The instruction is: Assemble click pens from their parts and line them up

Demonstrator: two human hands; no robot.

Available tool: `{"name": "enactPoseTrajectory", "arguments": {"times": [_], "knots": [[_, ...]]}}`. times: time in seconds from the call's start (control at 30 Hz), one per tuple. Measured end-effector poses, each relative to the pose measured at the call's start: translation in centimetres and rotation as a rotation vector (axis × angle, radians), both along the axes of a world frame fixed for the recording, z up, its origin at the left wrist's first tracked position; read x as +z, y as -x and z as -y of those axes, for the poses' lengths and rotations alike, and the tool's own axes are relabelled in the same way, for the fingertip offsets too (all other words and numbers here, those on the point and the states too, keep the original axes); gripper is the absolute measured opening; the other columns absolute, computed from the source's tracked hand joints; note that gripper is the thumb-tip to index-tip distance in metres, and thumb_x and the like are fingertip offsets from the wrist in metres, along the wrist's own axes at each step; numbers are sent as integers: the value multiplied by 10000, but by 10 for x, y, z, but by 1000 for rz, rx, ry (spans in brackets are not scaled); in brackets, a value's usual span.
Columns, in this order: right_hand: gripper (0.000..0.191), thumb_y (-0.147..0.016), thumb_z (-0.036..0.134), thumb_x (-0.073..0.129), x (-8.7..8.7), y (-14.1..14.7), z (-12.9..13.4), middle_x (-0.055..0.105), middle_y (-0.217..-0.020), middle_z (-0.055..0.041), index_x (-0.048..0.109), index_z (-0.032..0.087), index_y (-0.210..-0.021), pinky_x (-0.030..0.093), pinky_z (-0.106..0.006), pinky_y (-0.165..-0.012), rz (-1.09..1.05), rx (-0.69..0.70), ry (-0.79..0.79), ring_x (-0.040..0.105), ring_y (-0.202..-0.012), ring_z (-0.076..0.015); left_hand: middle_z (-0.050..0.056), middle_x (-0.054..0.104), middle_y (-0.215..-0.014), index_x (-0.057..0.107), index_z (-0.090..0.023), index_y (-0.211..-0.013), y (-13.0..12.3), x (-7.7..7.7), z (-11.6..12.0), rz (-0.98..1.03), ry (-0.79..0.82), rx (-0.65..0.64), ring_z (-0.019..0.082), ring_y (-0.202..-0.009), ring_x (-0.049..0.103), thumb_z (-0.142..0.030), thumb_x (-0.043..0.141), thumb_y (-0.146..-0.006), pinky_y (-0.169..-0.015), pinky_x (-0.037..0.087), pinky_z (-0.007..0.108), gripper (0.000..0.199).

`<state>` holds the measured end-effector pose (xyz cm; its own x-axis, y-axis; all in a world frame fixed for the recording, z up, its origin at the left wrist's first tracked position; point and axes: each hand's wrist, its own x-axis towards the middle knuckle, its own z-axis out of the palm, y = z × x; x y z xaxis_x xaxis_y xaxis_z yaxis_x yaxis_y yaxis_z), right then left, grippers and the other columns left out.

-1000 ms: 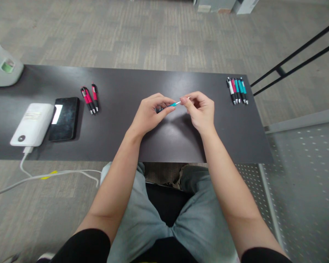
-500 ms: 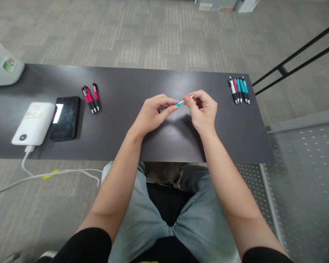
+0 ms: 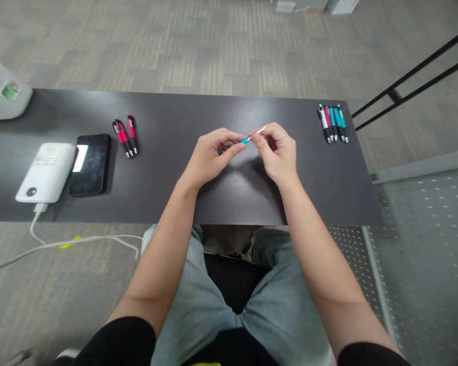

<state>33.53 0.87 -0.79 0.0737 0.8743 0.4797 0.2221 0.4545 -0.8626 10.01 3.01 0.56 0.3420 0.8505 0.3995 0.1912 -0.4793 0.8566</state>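
Note:
Above the middle of the dark table, my left hand (image 3: 212, 153) pinches a teal pen barrel (image 3: 246, 141) between thumb and fingers. Most of the barrel is hidden inside that hand, with a dark part just visible under the fingers. My right hand (image 3: 279, 154) is closed on a thin white pen refill (image 3: 263, 129), its thumb and fingertip close to the barrel's end. The refill lines up with the barrel, and its free end sticks out up and to the right. How deep it sits in the barrel I cannot tell.
On the dark table (image 3: 168, 193), several pens (image 3: 332, 123) lie in a row at the right end. Red and black pens (image 3: 124, 137) lie left of my hands. Farther left are a black phone (image 3: 93, 170), a white power bank (image 3: 48, 170) with a cable (image 3: 34, 223), and a pale plastic container (image 3: 19, 104).
My right hand has shifted left, bringing its fingertips closer to my left hand. Less of the refill shows between the barrel and my right fingers. My left hand has barely moved.

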Motion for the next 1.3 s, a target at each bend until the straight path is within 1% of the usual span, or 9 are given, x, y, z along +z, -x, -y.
{"name": "enactPoseTrajectory", "arguments": {"times": [0.1,0.17,0.27,0.4,0.57,0.73,0.93,1.17,1.3], "knots": [[667,-1115,942,892,-1,-1,-1,733,-1020,-30,824,291,-983,591,-385,-796,47,-2,-21,623,-858,-207,84,938,-1080,984,-301,-1172,-1,1,1,12,25,-11,267,-960,837,-864,973,-1085,-876,694,411,570],[674,-1119,945,883,0,-1,0,709,-1007,-27,805,291,-975,587,-388,-794,50,6,-7,608,-852,-207,88,951,-1074,983,-303,-1168,-2,1,1,44,44,-41,278,-949,850,-884,970,-1079,-858,689,425,587],[675,-1122,944,876,4,3,1,667,-991,-24,765,298,-964,592,-395,-783,40,10,56,593,-836,-211,84,955,-1022,978,-298,-1147,-3,4,2,78,101,-94,278,-905,848,-898,969,-1071,-807,667,421,605],[705,-1104,978,868,11,8,3,604,-981,-25,703,309,-953,597,-401,-784,34,10,134,603,-875,-233,84,949,-972,946,-262,-1083,-4,10,5,104,176,-120,253,-841,820,-908,1007,-1027,-728,615,383,652],[758,-1073,1038,850,15,9,2,593,-978,-27,682,310,-946,618,-411,-867,50,-3,87,615,-939,-245,90,942,-969,923,-245,-1064,-5,16,7,118,233,-166,226,-798,798,-928,1021,-1005,-703,613,352,693],[747,-1089,1035,829,10,7,1,624,-1025,-51,700,313,-949,640,-449,-930,47,-42,40,652,-1005,-272,86,941,-968,906,-249,-1066,-6,16,6,118,246,-154,229,-815,812,-960,1022,-982,-739,646,355,725],[672,-1128,931,876,11,8,2,615,-1015,-35,690,307,-960,633,-420,-919,51,-1,69,651,-1004,-257,96,955,-1024,899,-234,-1096,-5,13,5,118,233,-133,238,-894,855,-945,1040,-971,-787,636,344,735],[718,-1128,1000,805,9,7,2,609,-1015,-41,693,312,-958,599,-424,-890,47,-2,39,614,-972,-258,59,904,-954,874,-243,-1076,-6,11,5,128,187,-106,216,-848,810,-893,1073,-973,-777,606,349,687],[702,-1124,987,824,11,6,1,587,-1011,-39,700,314,-968,597,-422,-882,49,-21,48,623,-986,-262,49,892,-935,862,-250,-1038,-7,13,5,119,181,-86,215,-842,794,-903,1083,-947,-774,598,349,695]]}}
